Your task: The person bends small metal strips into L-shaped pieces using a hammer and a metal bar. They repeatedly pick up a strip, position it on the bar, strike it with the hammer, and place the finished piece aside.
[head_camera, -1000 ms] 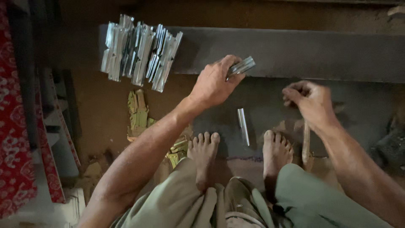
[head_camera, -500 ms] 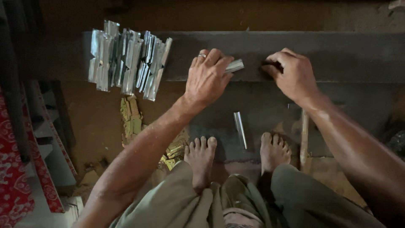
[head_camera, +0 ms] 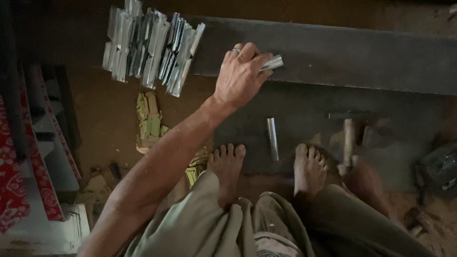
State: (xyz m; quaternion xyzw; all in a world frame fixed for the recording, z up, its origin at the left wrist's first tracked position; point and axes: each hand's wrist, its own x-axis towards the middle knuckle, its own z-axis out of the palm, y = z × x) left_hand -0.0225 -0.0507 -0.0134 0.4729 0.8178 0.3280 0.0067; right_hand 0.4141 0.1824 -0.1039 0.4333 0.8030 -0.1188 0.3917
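A: Starting far left?
B: Red cloth point(head_camera: 14, 190) hanging at the edge, well apart from everything else.
A: Next over?
B: Pile point(head_camera: 147, 47) of shiny metal strips, lying side by side and fanning across the left end of the beam point(head_camera: 357, 52). Probably sitting there for easy reach.
A: Below that?
B: Sandals point(head_camera: 150, 121), green and yellow, lying on the dirt floor near the left foot point(head_camera: 227, 164).
A: Left hand point(head_camera: 240, 76)?
B: Curling over one strip point(head_camera: 272, 62), fingers pressed together on top, thumb not showing. Pinning it flat on the beam's top face, with its end poking out rightward past the fingertips. Likely gripping that way for steadiness on a hard surface.
A: Between the feet?
B: Loose strip point(head_camera: 272, 138) lying on the dark slab, pointing away from the body, touching neither foot.
A: Further right?
B: Hammer point(head_camera: 349, 138) lying head away, handle pointing back toward the body, just beside the right foot point(head_camera: 309, 166). Looking parked within grabbing range.
A: Right hand point(head_camera: 364, 183)?
B: Showing only as a reddish blur by the handle end, so guessing at that. Cannot tell whether spread or closed.
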